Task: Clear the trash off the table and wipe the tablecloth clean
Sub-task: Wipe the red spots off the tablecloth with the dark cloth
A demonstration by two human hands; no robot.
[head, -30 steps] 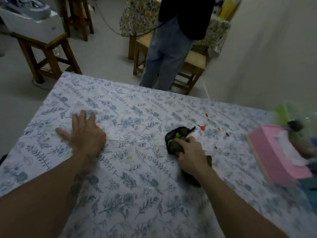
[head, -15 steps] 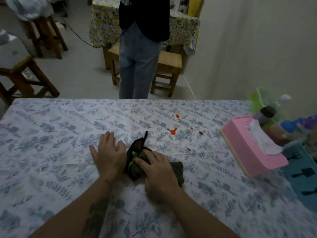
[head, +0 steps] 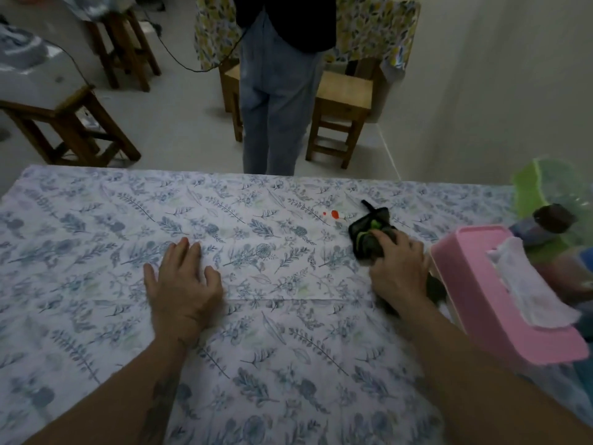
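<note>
A white tablecloth (head: 256,348) with a blue leaf print covers the table. My right hand (head: 399,268) presses a dark cloth (head: 369,232) with green trim onto it at the right, beside the pink box. A red stain (head: 334,214) with a few smaller red dots lies just left of the cloth's far end. My left hand (head: 183,284) rests flat on the tablecloth at centre left, fingers spread, holding nothing.
A pink tissue box (head: 500,300) stands right of my right hand, with a green container (head: 552,200) and a dark-capped bottle (head: 545,223) behind it. A person (head: 279,91) stands at the table's far edge among wooden stools (head: 340,117).
My right hand has slid the dark cloth to the right over the red stains, up against the pink box. My left hand moved apart from the cloth and lies flat to the left.
</note>
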